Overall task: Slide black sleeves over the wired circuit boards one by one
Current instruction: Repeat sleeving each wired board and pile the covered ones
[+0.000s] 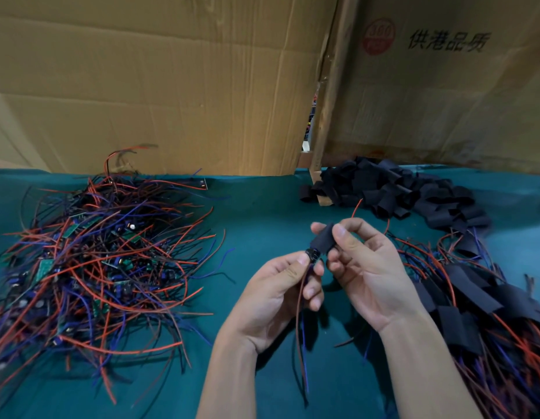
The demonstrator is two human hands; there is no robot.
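- Far off to the left of my fingers, the heap of bare boards [90,261] is lying in a tangle of red, blue and black wires, all waiting for sleeves.
- My left hand [280,294] is pinching one small circuit board [313,256] by its near end between thumb and forefinger, fingers narrow and curled, with its wires [300,334] trailing down past my palm.
- Just right of that, my right hand [365,267] is holding a black sleeve [323,238] pinched between thumb and fingertips, its open end meeting the board's far end.
- I judge I am at the start of the slide: the sleeve seems to be only at the board's tip, though my fingers are hiding how far it is on.
- Next I will need to keep the flat sleeve's mouth open and push it down over the board while my left hand is holding the board steady.
- A red wire [357,208] is rising behind my right fingers and could snag the sleeve.
- Beyond my right hand, the heap of loose sleeves [407,189] is lying against the cardboard wall [172,86].
- To the right of my right wrist, the pile of finished pieces [474,303] is crowding close on the green cloth [262,207].
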